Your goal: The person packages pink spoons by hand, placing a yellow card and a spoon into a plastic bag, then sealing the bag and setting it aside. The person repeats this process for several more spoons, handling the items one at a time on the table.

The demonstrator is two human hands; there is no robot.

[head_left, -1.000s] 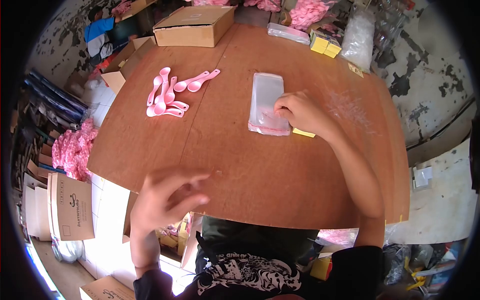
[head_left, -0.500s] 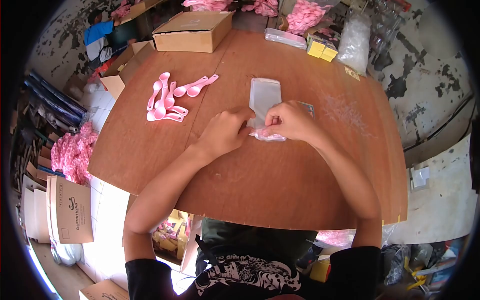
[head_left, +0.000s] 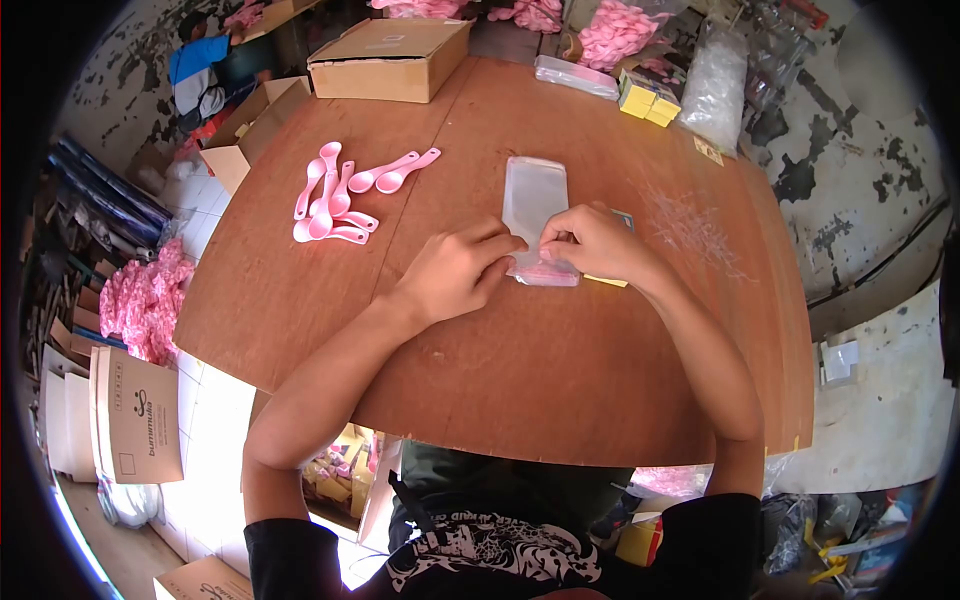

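Observation:
On the brown table (head_left: 440, 370) lies a stack of clear plastic bags (head_left: 536, 190), with a pink-tinted packet (head_left: 547, 274) at its near end. My left hand (head_left: 462, 268) is at the left edge of the bags, fingers bent together near the packet. From the right, my right hand (head_left: 590, 242) pinches at the plastic just above the packet; the exact film held is too small to make out. Part of a yellow-edged card (head_left: 607, 281) shows beneath my right hand. Several pink spoons (head_left: 322, 215) lie in a loose group to the left.
A closed cardboard box (head_left: 385, 65) stands at the back edge. Yellow boxes (head_left: 648, 98), a flat plastic pack (head_left: 576, 77) and a large clear bag (head_left: 714, 90) are at the back right. Thin plastic strips (head_left: 700, 230) lie right. A person (head_left: 200, 70) is far left.
My left fingers have moved slightly right over the bags. My right hand has shifted a little right and up, and more of the pink packet and a yellow card edge now show.

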